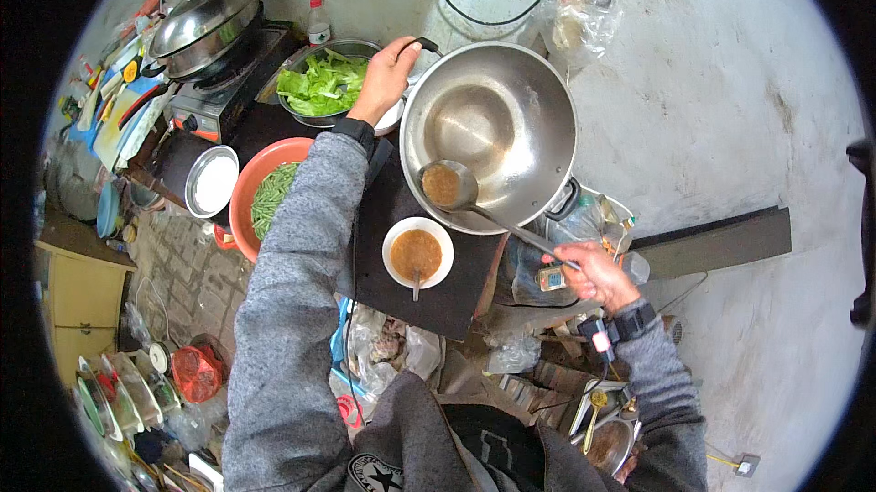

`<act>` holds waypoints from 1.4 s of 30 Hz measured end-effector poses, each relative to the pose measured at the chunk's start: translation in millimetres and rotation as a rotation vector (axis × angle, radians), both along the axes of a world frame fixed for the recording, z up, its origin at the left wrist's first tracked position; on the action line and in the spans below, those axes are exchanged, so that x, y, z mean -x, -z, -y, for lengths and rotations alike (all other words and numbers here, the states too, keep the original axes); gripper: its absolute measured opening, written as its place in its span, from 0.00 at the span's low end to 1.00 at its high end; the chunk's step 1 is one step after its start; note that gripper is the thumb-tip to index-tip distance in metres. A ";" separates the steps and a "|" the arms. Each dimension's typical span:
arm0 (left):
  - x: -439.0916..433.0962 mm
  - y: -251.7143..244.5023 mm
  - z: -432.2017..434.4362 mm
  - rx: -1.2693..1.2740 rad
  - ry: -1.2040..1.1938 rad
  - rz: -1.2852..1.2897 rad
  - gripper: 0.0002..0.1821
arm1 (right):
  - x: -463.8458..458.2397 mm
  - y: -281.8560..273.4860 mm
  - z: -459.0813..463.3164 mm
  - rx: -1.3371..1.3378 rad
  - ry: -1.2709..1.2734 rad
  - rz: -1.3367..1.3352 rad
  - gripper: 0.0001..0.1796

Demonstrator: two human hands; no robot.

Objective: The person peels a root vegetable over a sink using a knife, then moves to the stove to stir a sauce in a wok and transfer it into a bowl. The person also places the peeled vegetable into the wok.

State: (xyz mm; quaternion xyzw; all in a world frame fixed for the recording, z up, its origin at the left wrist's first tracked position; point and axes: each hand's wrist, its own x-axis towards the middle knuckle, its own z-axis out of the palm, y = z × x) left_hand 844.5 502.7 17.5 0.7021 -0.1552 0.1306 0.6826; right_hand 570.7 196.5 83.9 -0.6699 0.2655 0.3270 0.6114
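Observation:
My left hand (391, 81) grips the black handle (429, 46) of a large stainless steel wok (540, 115), which is tilted. A metal ladle (468, 185) is in my right hand (594, 274), held by its long handle. Brown sauce or soup (440, 185) lies in the ladle's bowl, which is inside the wok near its front rim. A thin brown stain marks the wok's bottom. Just in front of the wok, a white bowl (446, 260) holds orange-brown liquid, with a spoon (416, 286) standing in it.
Left of the wok are a steel basin (301, 112) of lettuce (321, 85), an orange basin (241, 208) of cut green beans (272, 196) and a metal bowl (193, 199) of white contents. A lidded pot (198, 40) sits on a gas stove (219, 91). A wall (712, 95) bounds the right side.

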 end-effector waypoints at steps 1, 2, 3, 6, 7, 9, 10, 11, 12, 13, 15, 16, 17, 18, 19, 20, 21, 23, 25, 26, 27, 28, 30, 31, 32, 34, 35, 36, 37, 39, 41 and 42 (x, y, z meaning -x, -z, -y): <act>0.6 -1.2 -0.3 0.000 -0.007 -0.004 0.19 | 5.3 1.9 -3.6 0.005 0.023 0.001 0.14; 1.8 -1.7 -0.1 -0.004 -0.009 0.003 0.19 | 9.9 0.1 -4.6 -0.038 0.018 0.030 0.13; 2.4 -2.0 0.1 -0.014 -0.013 0.015 0.19 | 13.2 -3.1 -5.8 -0.025 0.016 0.041 0.13; 1.4 -1.6 -0.1 -0.024 -0.013 0.010 0.18 | 24.0 -21.5 -8.3 0.028 0.015 0.078 0.13; 0.8 -0.9 -0.1 -0.035 -0.028 0.044 0.18 | 28.5 -29.8 -8.3 0.034 -0.005 0.098 0.13; -1.9 -0.2 -0.3 -0.035 -0.022 0.039 0.18 | 38.9 -46.9 -6.9 0.068 -0.039 0.130 0.12; -2.9 0.2 -0.4 -0.038 -0.021 0.050 0.19 | 44.6 -55.5 -4.8 0.014 -0.023 0.126 0.12; -3.5 0.6 -0.6 -0.039 -0.022 0.049 0.19 | 50.5 -61.6 -3.8 0.028 -0.003 0.108 0.12; -3.8 0.9 -0.5 -0.040 -0.023 0.046 0.19 | 57.1 -66.5 -2.7 0.020 0.006 0.099 0.12; -3.3 1.3 -0.7 -0.051 -0.029 0.039 0.19 | 64.1 -70.5 -1.6 -0.004 0.009 0.100 0.12; -2.5 1.0 -1.5 -0.053 -0.021 0.025 0.18 | 77.5 -75.0 0.3 -0.052 0.029 0.050 0.12; -2.3 0.4 -1.9 -0.056 -0.016 0.015 0.18 | 84.5 -75.1 0.3 -0.086 0.034 0.038 0.12; -2.3 -0.1 -2.1 -0.059 -0.011 0.024 0.18 | 90.9 -74.4 0.2 -0.117 0.038 0.032 0.12; -2.4 -0.5 -2.4 -0.094 -0.037 0.042 0.19 | 96.4 -71.3 -0.8 -0.188 0.077 -0.029 0.11; -3.1 -1.1 -2.5 -0.093 -0.041 0.024 0.19 | 102.9 -68.1 -2.2 -0.225 0.084 -0.035 0.11; -3.7 -1.2 -2.0 -0.089 -0.047 0.027 0.19 | 108.9 -63.5 -4.2 -0.285 0.100 -0.058 0.11; -4.6 -1.3 -1.5 -0.086 -0.052 0.030 0.19 | 114.4 -58.3 -6.3 -0.356 0.115 -0.068 0.11; -6.6 -1.2 -0.3 -0.083 -0.060 0.020 0.19 | 122.5 -44.8 -11.0 -0.452 0.191 -0.183 0.11; -8.0 -1.1 0.2 -0.062 -0.043 0.019 0.19 | 127.3 -28.1 -17.0 -0.440 0.217 -0.244 0.11; -8.3 -1.1 -0.1 -0.062 -0.032 0.003 0.19 | 129.3 -18.6 -21.2 -0.444 0.199 -0.226 0.11; -8.3 -1.2 -0.2 -0.066 -0.027 -0.006 0.19 | 131.4 -9.2 -25.2 -0.434 0.180 -0.196 0.10; -8.2 -1.5 -0.9 -0.071 -0.022 -0.015 0.20 | 133.9 2.7 -31.9 -0.331 0.139 -0.166 0.09; -7.8 -2.6 -2.0 -0.108 -0.039 -0.007 0.19 | 133.9 29.6 -44.3 -0.213 0.027 -0.042 0.08; -7.5 -3.2 -1.8 -0.096 -0.033 -0.015 0.19 | 137.3 41.4 -50.6 -0.009 -0.099 0.165 0.09; -7.0 -3.5 -1.9 -0.084 -0.026 -0.023 0.19 | 141.9 52.3 -56.8 0.189 -0.222 0.377 0.10; -6.8 -4.6 -1.4 -0.068 -0.017 -0.036 0.19 | 146.5 68.6 -61.1 0.567 -0.437 0.692 0.16; -6.6 -4.9 -1.1 -0.064 -0.009 -0.047 0.18 | 149.2 73.2 -60.2 0.680 -0.508 0.750 0.18; -6.8 -5.0 -0.3 -0.061 -0.003 -0.054 0.18 | 151.5 76.4 -58.8 0.789 -0.582 0.785 0.21; -6.8 -5.0 0.3 -0.052 0.002 -0.053 0.18 | 153.5 78.1 -56.8 0.919 -0.640 0.822 0.24; -6.6 -5.0 0.4 -0.049 0.001 -0.054 0.18 | 157.5 77.1 -52.1 0.956 -0.703 0.799 0.27; -6.6 -5.3 -0.2 -0.046 0.007 -0.069 0.18 | 159.7 73.8 -48.3 0.987 -0.739 0.810 0.30; -6.9 -5.6 -0.4 -0.052 0.005 -0.074 0.18 | 160.3 71.9 -47.0 0.990 -0.751 0.832 0.32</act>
